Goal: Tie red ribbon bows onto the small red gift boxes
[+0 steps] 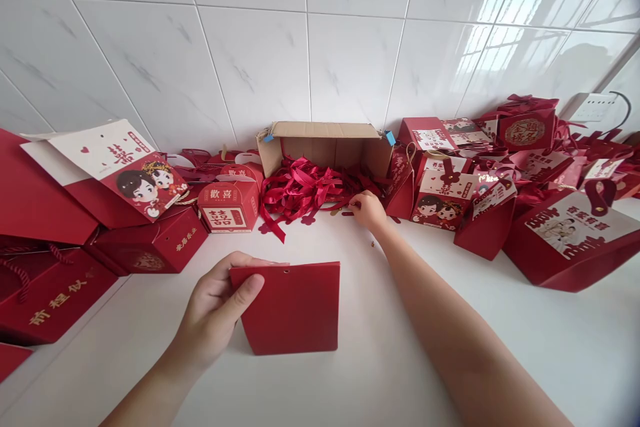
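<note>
My left hand (215,307) grips a plain red gift box (295,310) by its upper left corner, thumb on the near face. The box stands upright on the white tabletop, and a small hole shows near its top edge. My right hand (371,211) reaches forward to the right front of a cardboard box (325,130) lying on its side. Its fingers are pinched at the edge of a pile of dark red ribbons (303,187); what they hold is too small to make out. Small dark red flower-shaped pieces (309,219) lie before the pile.
A small red and white box (229,208) stands left of the ribbons. Larger red boxes (155,240) crowd the left side. Many decorated red gift boxes (445,197) fill the right. Behind is a white tiled wall (250,67), with a power strip (590,107) at far right.
</note>
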`<state>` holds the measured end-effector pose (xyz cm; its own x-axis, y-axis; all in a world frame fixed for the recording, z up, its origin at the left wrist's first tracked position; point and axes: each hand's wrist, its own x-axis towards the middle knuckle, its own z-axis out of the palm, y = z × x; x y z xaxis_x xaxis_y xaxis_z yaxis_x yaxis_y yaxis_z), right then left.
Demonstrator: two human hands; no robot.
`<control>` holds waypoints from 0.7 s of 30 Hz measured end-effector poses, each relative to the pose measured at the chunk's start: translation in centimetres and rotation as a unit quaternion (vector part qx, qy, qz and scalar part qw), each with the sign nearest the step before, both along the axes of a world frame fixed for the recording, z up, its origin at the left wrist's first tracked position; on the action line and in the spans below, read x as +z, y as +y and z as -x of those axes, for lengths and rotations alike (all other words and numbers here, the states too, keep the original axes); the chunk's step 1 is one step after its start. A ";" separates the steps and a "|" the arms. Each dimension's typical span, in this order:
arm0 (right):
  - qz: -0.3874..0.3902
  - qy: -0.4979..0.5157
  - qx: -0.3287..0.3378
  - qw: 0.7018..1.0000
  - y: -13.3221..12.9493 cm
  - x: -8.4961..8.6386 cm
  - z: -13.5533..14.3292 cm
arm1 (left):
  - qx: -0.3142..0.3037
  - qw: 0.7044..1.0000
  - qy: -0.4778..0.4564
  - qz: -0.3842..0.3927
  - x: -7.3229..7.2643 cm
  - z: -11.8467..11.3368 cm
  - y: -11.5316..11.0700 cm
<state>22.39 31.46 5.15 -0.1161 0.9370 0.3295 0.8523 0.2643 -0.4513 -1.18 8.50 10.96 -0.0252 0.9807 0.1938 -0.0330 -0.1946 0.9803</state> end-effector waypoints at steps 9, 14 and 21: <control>-0.026 0.009 0.097 0.995 -0.7 -0.3 1.1 | -0.001 1.000 0.014 0.004 0.0 0.2 0.0; -0.038 0.037 0.104 0.993 -0.2 -0.6 1.1 | 0.006 1.000 0.013 0.005 0.1 0.1 -0.1; -0.067 0.108 0.091 0.988 0.2 -0.7 1.0 | 0.029 0.999 -0.009 0.011 0.0 0.1 0.0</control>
